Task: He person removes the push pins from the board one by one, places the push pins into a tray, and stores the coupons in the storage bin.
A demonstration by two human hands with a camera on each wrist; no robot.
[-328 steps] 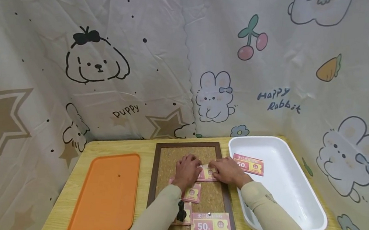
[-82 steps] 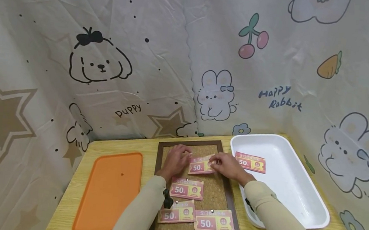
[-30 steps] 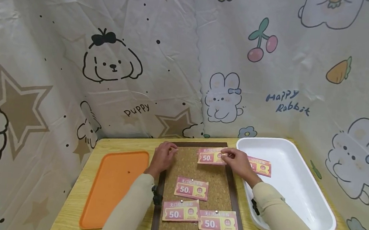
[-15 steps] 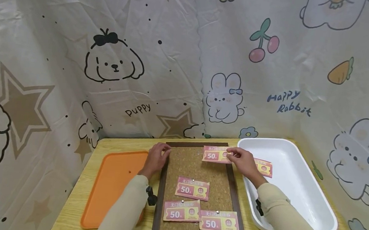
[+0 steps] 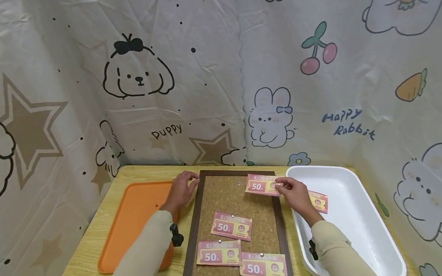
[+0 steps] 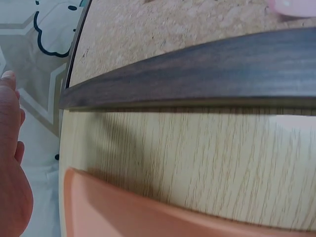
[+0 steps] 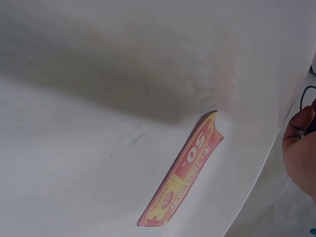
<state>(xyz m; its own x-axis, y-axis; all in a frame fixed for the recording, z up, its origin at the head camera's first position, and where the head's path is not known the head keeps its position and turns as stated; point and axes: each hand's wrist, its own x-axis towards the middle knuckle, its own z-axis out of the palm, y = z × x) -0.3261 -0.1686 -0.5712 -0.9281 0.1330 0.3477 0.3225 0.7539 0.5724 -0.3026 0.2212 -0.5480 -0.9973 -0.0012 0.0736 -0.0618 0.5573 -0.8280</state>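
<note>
Over the far right corner of the board (image 5: 192, 242), the right hand (image 5: 295, 196) pinched a ticket (image 5: 261, 185) by its right end.
The hands were well apart. The left hand (image 5: 181, 188), its fingers loosely bent, was just left of the frame's far left corner, near the tray (image 5: 133, 223), which the left sleeve (image 5: 147, 242) partly covered. On the cork, three pinned tickets showed the number 50: the middle ticket (image 5: 231, 226) lay above two others, the lower left ticket (image 5: 219, 253), slightly tilted, and the lower right ticket (image 5: 265, 267), set side by side nearest the viewer. Each bore a small pin at its top edge. To the right stood the tub (image 5: 359, 240); the tub's ticket (image 5: 320, 203) lay inside at the far left, partly hidden by the right hand.
</note>
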